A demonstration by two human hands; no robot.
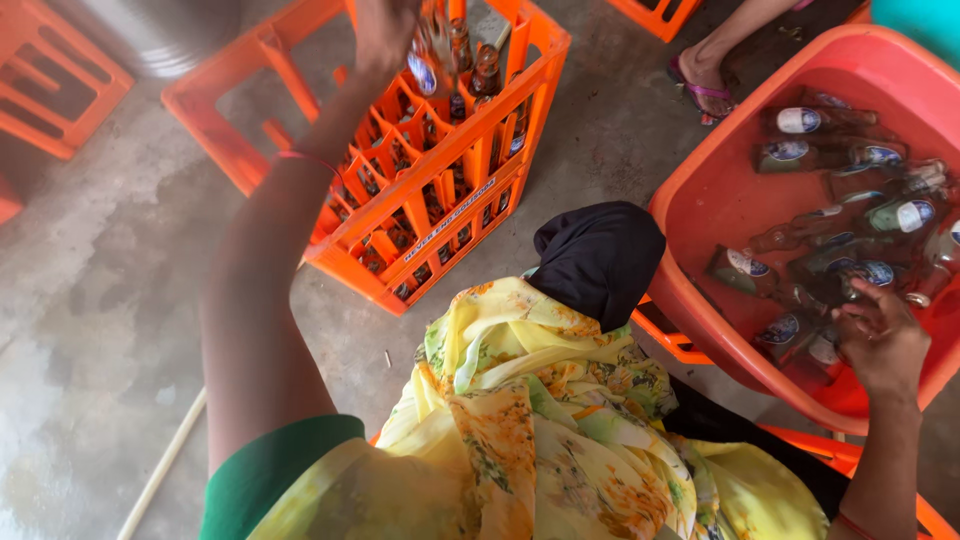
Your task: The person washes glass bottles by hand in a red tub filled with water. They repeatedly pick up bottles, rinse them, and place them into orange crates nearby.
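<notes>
My left hand (385,30) reaches up over an orange plastic crate (440,215) and grips a glass bottle (428,62) by its neck, above the crate's compartments. Several brown bottles stand in the crate. My right hand (882,340) rests inside an orange tub (700,190) of water where several labelled glass bottles (830,120) lie soaking; its fingers are curled beside a bottle (800,335), and whether they hold it is unclear.
A second orange crate (60,85) lies at far left, another under the tub at lower right. Another person's foot in a sandal (705,85) stands near the tub's top edge. A white stick (160,465) lies on the concrete floor. Yellow flowered cloth covers my lap.
</notes>
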